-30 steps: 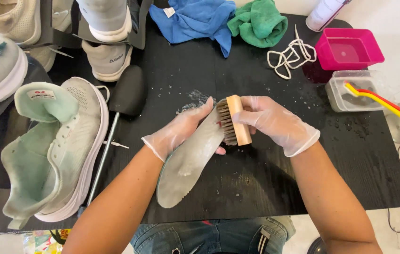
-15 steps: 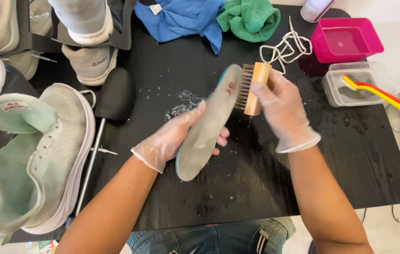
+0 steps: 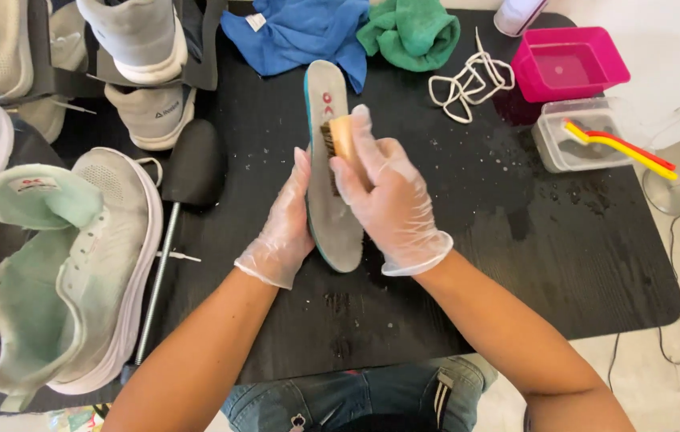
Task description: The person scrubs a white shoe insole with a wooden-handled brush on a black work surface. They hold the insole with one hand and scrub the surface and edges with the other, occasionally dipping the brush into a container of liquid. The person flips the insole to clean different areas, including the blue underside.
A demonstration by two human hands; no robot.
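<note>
On the black desk (image 3: 452,264), two hands in thin clear gloves worked on a grey insole (image 3: 332,184). It stood up on its edge near the middle of the desk, with its far tip pointing at a blue cloth (image 3: 296,32). The left hand (image 3: 288,220) was pressed flat along its left side, fingers out straight and only a little bent, holding it up. The right hand (image 3: 384,196) had its fingers curled tight around a small wooden brush (image 3: 338,138), and the bristles touched the grey top of the insole. A green cloth (image 3: 412,30) lay next to the blue one. White laces (image 3: 472,84) sat in a loose pile beside a pink tub (image 3: 568,68). A clear tub (image 3: 576,148) just by it held a yellow and red brush (image 3: 620,148). A pale green and white shoe (image 3: 68,264) lay at the left edge, beside a black shoe tree (image 3: 192,172).
</note>
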